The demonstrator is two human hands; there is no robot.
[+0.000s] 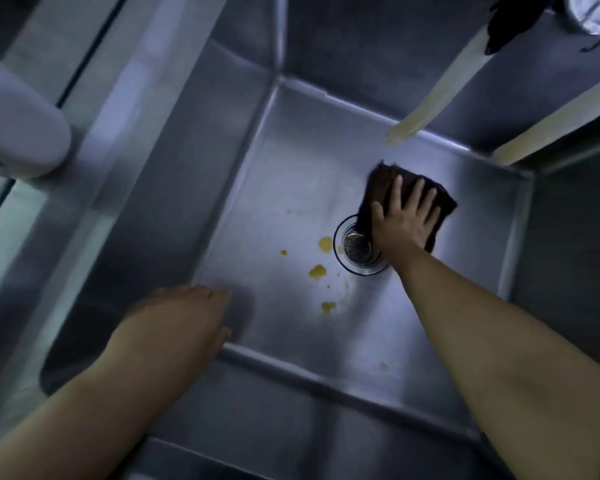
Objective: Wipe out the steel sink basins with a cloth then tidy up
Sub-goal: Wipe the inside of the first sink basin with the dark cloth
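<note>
Your left hand (184, 320) is hovering with loose fingers over the basin (326, 386) wall; your right hand (407, 220) is pressing flat, fingers spread, on the brown cloth (378, 187) beside the drain (355, 251).

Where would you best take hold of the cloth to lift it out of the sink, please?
Probably the far corner of the cloth. It lies flat on the sink floor under the right hand, next to the drain, and that corner is bare beyond the fingertips. Come from above and pinch there, since a flat cloth offers no raised edge.
</note>
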